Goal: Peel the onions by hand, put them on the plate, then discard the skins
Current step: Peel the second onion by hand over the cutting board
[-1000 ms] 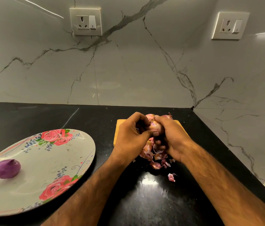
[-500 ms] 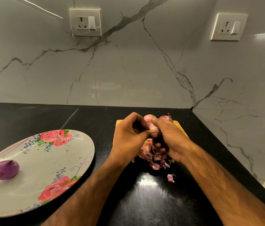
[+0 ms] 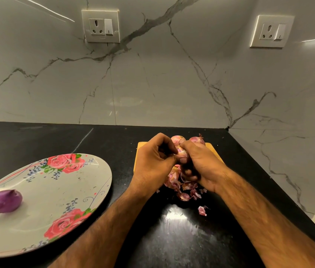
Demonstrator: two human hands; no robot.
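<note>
My left hand (image 3: 152, 163) and my right hand (image 3: 203, 165) meet over a small yellow cutting board (image 3: 143, 149) and both grip one pink onion (image 3: 182, 153), mostly hidden by the fingers. Two unpeeled onions sit behind the hands, one (image 3: 176, 139) beside the other (image 3: 197, 140). A pile of pink skins (image 3: 179, 187) lies under the hands on the black counter. One loose skin piece (image 3: 202, 210) lies nearer me. A peeled purple onion (image 3: 5, 201) rests on the floral plate (image 3: 59, 192) at the left.
The black counter (image 3: 172, 238) ends at marble walls behind and to the right, forming a corner. Two wall sockets hang above, one (image 3: 100, 26) at the left and one (image 3: 271, 31) at the right. The counter's right edge drops away at the lower right.
Both hands have shifted slightly on the onion, the fingers working at its skin. The plate and the peeled onion have not moved.
</note>
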